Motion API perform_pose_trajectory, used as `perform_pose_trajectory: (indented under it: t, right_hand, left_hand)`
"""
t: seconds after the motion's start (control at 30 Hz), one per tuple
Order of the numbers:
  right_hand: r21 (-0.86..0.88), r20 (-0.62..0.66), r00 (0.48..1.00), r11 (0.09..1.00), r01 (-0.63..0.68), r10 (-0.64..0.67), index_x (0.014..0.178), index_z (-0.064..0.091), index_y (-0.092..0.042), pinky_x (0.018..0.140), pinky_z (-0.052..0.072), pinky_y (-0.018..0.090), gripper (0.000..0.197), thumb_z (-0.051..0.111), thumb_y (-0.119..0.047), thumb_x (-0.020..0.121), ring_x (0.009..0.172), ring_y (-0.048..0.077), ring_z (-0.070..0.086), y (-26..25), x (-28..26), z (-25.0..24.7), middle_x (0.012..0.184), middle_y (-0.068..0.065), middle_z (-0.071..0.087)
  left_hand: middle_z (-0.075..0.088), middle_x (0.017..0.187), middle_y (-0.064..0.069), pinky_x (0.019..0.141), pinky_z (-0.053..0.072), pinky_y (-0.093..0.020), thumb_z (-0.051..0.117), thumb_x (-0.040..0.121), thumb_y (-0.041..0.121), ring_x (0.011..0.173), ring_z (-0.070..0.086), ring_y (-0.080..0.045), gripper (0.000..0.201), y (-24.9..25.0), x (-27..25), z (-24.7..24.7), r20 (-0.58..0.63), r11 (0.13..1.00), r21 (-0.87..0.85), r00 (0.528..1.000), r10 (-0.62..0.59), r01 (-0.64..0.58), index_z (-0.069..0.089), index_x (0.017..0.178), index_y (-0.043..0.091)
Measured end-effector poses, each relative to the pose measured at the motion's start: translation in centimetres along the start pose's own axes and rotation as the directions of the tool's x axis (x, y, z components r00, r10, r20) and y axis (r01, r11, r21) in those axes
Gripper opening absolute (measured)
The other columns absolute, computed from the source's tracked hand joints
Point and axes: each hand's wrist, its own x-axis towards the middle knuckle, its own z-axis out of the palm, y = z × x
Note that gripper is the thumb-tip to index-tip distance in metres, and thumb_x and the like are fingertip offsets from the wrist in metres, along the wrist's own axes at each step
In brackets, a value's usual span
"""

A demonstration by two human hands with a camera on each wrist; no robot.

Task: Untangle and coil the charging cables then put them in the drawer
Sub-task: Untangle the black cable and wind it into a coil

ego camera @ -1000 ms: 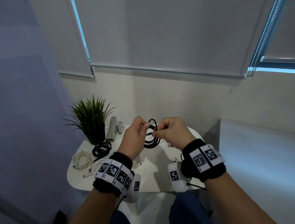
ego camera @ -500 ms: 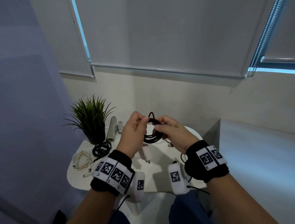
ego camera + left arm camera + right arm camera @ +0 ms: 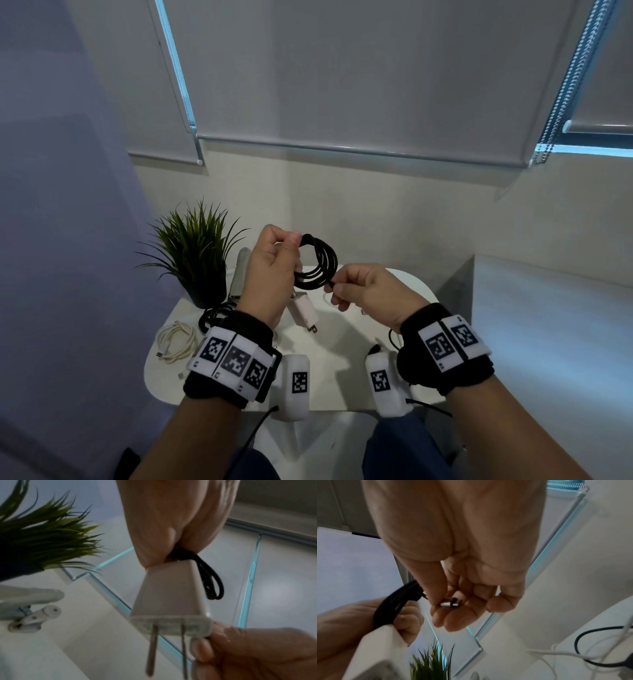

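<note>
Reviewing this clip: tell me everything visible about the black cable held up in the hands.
The black cable is a thin, matte cord wound into several round loops, held upright in the air above the white table. The left hand pinches the bundle at its top. The right hand pinches the loose end with its small connector at the lower right. A white two-pronged charger hangs below the left hand; whether the cable plugs into it is not visible.
</note>
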Motion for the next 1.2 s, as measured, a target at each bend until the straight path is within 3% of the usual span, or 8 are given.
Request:
perform_pose_trajectory:
  t: [0.17,0.23,0.43,0.7,0.83,0.93,1.07,1.2]
  right_hand:
    - [0.028,-0.039,0.993,0.993,-0.111,0.112,0.082,0.053,-0.013,0.06,0.038,0.025,0.018,0.042,-0.005,0.094,0.057,0.014,0.06,0.2,0.3,-1.0,0.068,0.006,0.067]
    - [0.033,-0.03,0.988,0.988,-0.15,0.151,0.081,0.052,-0.015,0.064,0.031,0.033,0.018,0.041,-0.008,0.093,0.056,0.012,0.061,0.4,0.5,-1.0,0.065,0.003,0.069]
    - [0.255,0.018,0.984,0.95,-0.177,0.179,0.075,0.064,-0.011,0.055,0.033,0.021,0.006,0.061,-0.015,0.072,0.061,0.009,0.056,0.6,0.4,-0.4,0.07,0.0,0.069]
    - [0.445,-0.006,0.98,0.878,-0.176,0.199,0.071,0.065,-0.009,0.049,0.035,0.019,0.013,0.067,-0.004,0.083,0.054,0.009,0.049,1.0,0.7,0.7,0.061,0.0,0.06]
    - [0.492,-0.08,0.982,0.863,-0.111,0.172,0.068,0.065,-0.015,0.062,0.044,0.025,0.017,0.069,-0.007,0.081,0.065,0.011,0.056,0.8,0.8,1.0,0.067,-0.002,0.062]
    - [0.55,-0.1,0.986,0.833,-0.056,0.132,0.074,0.062,-0.007,0.068,0.054,0.032,0.011,0.066,-0.003,0.084,0.072,0.017,0.063,0.6,0.9,1.4,0.074,0.006,0.066]
    - [0.528,-0.185,0.978,0.849,0.017,0.095,0.073,0.06,-0.002,0.061,0.054,0.026,0.012,0.065,0.003,0.083,0.064,0.02,0.062,0.5,1.2,1.9,0.069,0.011,0.064]
    - [0.428,-0.213,0.975,0.903,0.037,0.06,0.068,0.058,-0.007,0.058,0.05,0.022,0.019,0.065,0.004,0.083,0.059,0.013,0.061,0.6,1.3,2.0,0.06,0.003,0.063]
  left_hand:
    - [0.044,0.06,0.002,0.053,0.041,-0.031,0.051,0.096,0.022,0.054,0.041,-0.01,0.017,-0.6,0.2,-1.0,0.025,0.967,0.243,0.998,0.065,-0.069,0.051,0.079,0.02]
    - [0.046,0.061,0.003,0.056,0.039,-0.024,0.052,0.096,0.021,0.054,0.039,-0.005,0.016,-0.9,0.1,-1.0,0.051,0.912,0.383,0.989,0.139,-0.148,0.051,0.082,0.016]
    - [0.042,0.064,0.011,0.057,0.034,-0.023,0.05,0.097,0.017,0.06,0.042,-0.006,0.017,-1.3,-0.4,-0.6,0.065,0.778,0.578,0.964,0.259,-0.248,0.052,0.085,0.006]
    - [0.04,0.065,0.008,0.06,0.037,-0.01,0.05,0.096,0.011,0.062,0.045,0.012,0.013,-1.1,-1.0,0.2,-0.009,0.856,0.475,0.971,0.238,-0.205,0.047,0.084,0.007]
    - [0.046,0.067,0.006,0.056,0.038,-0.014,0.049,0.097,0.016,0.06,0.047,-0.001,0.012,-1.7,-0.9,0.4,-0.07,0.927,0.354,0.985,0.161,-0.126,0.048,0.088,0.008]
    - [0.051,0.067,-0.004,0.058,0.046,-0.034,0.047,0.098,0.02,0.062,0.05,-0.017,0.012,-2.1,-0.8,0.4,-0.078,0.96,0.263,0.99,0.118,-0.094,0.047,0.086,0.017]
    - [0.051,0.063,-0.003,0.051,0.044,-0.026,0.046,0.098,0.02,0.056,0.048,-0.013,0.016,-2.1,-1.0,0.5,-0.103,0.966,0.246,0.989,0.103,-0.075,0.044,0.083,0.023]
    - [0.05,0.062,-0.002,0.055,0.045,-0.032,0.045,0.099,0.022,0.056,0.048,-0.013,0.016,-2.4,-1.0,0.4,-0.114,0.963,0.263,0.989,0.097,-0.064,0.044,0.083,0.025]
